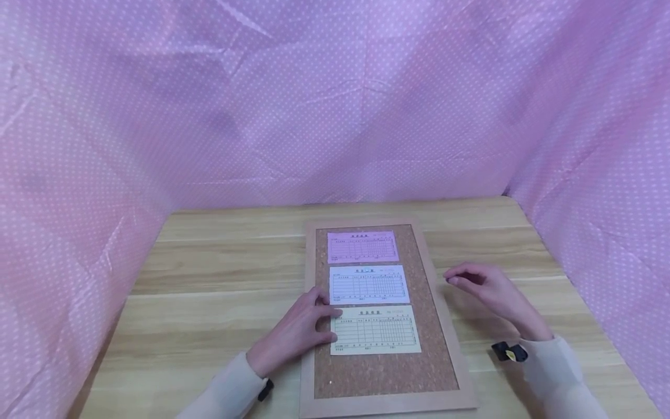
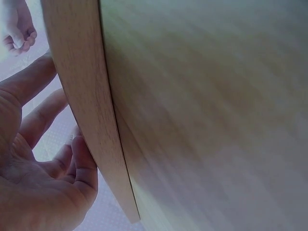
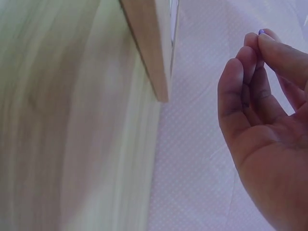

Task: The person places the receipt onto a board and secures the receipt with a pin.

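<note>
A cork board [image 1: 384, 375] in a wooden frame lies on the table. On its cork are a pink slip [image 1: 361, 247], a white slip [image 1: 368, 286] and a pale yellow slip [image 1: 374, 331], one below another, all printed with tables. My left hand [image 1: 293, 331] reaches over the board's left frame; its thumb and forefinger touch the left edge of the yellow slip. Off the board's right side, my right hand [image 1: 489, 291] is raised, pinching a tiny purple-blue object [image 3: 261, 32] between thumb and fingertips. Most of that object is hidden by the fingers.
The wood-grain table [image 1: 220, 256] extends on both sides of the board. Pink dotted cloth [image 1: 335, 105] hangs behind and along both sides. A small white speck [image 1: 330, 382] shows on the lower left of the cork. Dark straps [image 1: 510, 352] sit at the wrists.
</note>
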Motion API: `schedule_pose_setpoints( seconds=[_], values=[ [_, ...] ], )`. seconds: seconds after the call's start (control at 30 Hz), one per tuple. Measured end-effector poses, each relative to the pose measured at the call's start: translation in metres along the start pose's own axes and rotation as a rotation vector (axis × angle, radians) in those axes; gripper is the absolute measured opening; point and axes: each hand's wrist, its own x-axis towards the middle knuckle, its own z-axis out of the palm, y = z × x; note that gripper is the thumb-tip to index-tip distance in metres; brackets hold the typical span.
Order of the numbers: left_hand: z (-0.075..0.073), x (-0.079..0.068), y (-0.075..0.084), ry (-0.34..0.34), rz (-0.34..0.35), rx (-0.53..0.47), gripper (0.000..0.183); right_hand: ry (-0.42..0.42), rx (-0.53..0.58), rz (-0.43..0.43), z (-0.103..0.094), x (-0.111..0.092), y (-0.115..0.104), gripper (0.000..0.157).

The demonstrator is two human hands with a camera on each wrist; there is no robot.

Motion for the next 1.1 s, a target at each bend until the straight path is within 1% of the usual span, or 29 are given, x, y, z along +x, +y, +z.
schedule_pose_setpoints(
  seconds=[0.07,0.23,0.3,0.53,0.73,0.83,1.0,1.1],
  values=[
    [-0.001,0.000,0.000,0.003,0.001,0.000,0.044,-0.007,0.010,0.000,0.001,0.001,-0.005,0.018],
    [-0.001,0.000,0.000,0.000,-0.003,-0.009,0.043,-0.021,0.029,-0.033,0.007,0.004,-0.014,0.017],
    [-0.001,0.000,0.000,0.001,-0.002,-0.010,0.043,-0.025,0.031,-0.050,0.010,0.005,-0.016,0.017],
    [-0.002,0.000,0.001,0.000,-0.008,-0.016,0.043,-0.040,0.041,-0.074,0.025,0.009,-0.026,0.016],
    [-0.002,-0.001,0.002,0.008,0.009,-0.023,0.043,-0.065,0.046,-0.170,0.033,0.011,-0.032,0.023],
    [-0.002,-0.001,0.002,0.016,0.017,-0.028,0.043,-0.078,0.040,-0.206,0.037,0.012,-0.035,0.021],
    [-0.002,-0.001,0.002,0.018,0.012,-0.029,0.042,-0.121,0.045,-0.204,0.045,0.015,-0.039,0.016],
    [-0.002,-0.001,0.002,0.020,0.015,-0.029,0.042,-0.138,0.049,-0.193,0.049,0.017,-0.041,0.016]
  ],
)
